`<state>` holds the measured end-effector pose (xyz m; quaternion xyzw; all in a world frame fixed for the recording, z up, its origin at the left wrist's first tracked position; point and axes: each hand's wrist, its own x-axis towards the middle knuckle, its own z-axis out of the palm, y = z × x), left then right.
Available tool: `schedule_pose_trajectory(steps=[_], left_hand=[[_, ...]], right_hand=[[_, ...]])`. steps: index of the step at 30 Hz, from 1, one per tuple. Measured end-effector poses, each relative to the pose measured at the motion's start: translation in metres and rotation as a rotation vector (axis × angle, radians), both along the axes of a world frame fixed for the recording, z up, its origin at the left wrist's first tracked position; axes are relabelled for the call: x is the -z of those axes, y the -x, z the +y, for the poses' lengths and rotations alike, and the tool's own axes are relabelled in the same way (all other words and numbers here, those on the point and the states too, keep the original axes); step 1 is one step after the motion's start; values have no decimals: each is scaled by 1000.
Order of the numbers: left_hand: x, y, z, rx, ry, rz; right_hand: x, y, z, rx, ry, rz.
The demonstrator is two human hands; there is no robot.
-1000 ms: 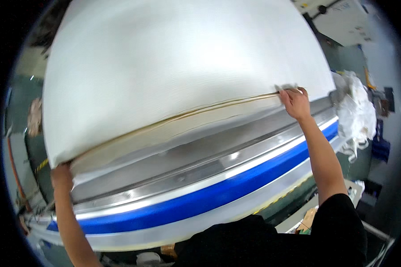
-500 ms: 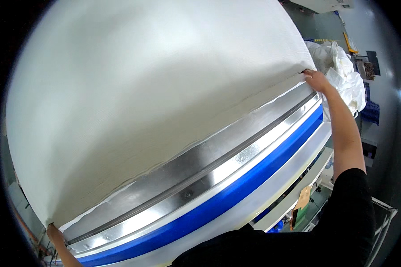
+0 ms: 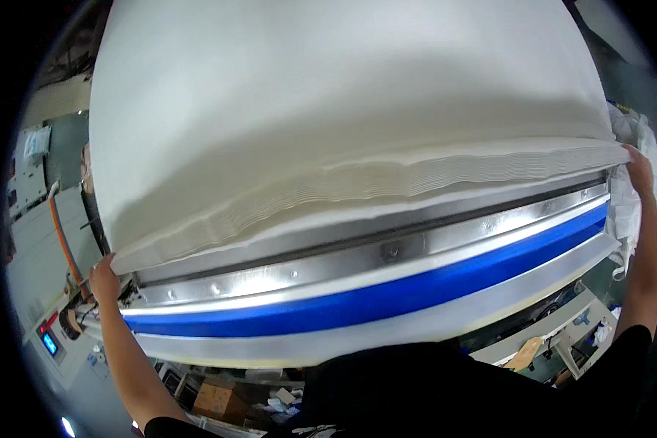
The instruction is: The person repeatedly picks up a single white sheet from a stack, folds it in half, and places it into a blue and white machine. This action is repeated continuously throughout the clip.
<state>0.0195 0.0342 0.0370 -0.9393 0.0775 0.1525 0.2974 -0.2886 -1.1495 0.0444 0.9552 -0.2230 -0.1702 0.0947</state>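
A broad stack of thin white fabric layers (image 3: 358, 95) spreads away from me, its near edge lifted in a wavy band of many folds. My left hand (image 3: 105, 277) is closed on the left near corner of the stack. At the right near corner, my right hand (image 3: 640, 171) grips the edge with its fingers partly hidden by the cloth. Between my arms, below the raised edge, runs a shiny metal strip (image 3: 321, 276) with a dark groove behind it.
A blue band (image 3: 372, 310) and a pale rail (image 3: 387, 339) line the machine's near side. White crumpled sheeting (image 3: 639, 212) hangs at the right. A control panel with a lit screen (image 3: 49, 343) stands at left; a cardboard box (image 3: 219, 400) sits below.
My view has turned, so the near edge lies more level. The layered edge now shows as a raised, wavy band. Both hands remain at the corners.
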Motion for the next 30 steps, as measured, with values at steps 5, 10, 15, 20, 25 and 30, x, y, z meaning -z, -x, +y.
schedule_pose_trajectory(steps=[5, 10, 15, 20, 25, 30], left_hand=[[-59, 12, 6, -40, -21, 114], [-49, 69, -2, -189, -178, 342], [-7, 138, 39, -120, -462, 801], [30, 164, 20, -52, -505, 939], [54, 159, 26, -158, -497, 978], [89, 168, 48, -406, -486, 613]], right_hand=[[-51, 46, -22, -52, -72, 52], [-52, 127, -30, -139, -23, 207], [-12, 155, 33, -166, -48, 503], [13, 176, 58, -252, 17, 759], [63, 212, 15, -335, 18, 813], [40, 243, -56, -495, 25, 553]])
